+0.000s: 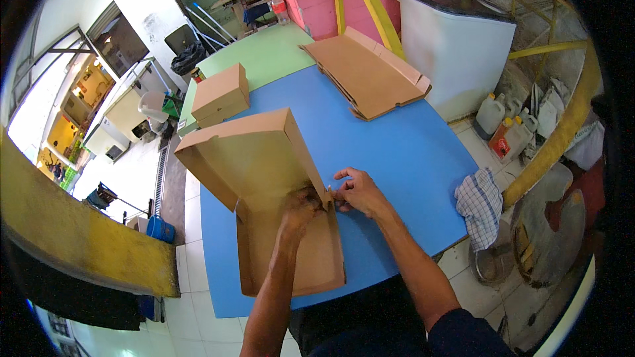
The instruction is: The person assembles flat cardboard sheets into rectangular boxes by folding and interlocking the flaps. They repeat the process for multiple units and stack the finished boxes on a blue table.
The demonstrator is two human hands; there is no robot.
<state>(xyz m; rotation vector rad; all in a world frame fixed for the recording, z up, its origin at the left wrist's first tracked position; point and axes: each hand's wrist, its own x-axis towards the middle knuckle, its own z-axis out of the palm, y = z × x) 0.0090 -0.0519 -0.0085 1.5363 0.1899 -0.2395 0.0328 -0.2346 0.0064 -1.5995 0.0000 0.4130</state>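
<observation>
A red label [501,147] marks a plastic jug [520,133] on the floor, too small for us to read. On the blue surface [403,152] stands an open cardboard box [258,175]; our left hand [303,205] bends inside its right wall, our right hand [358,192], fingers slightly parted, reaches it from outside, and we cannot tell whether either grips.
</observation>
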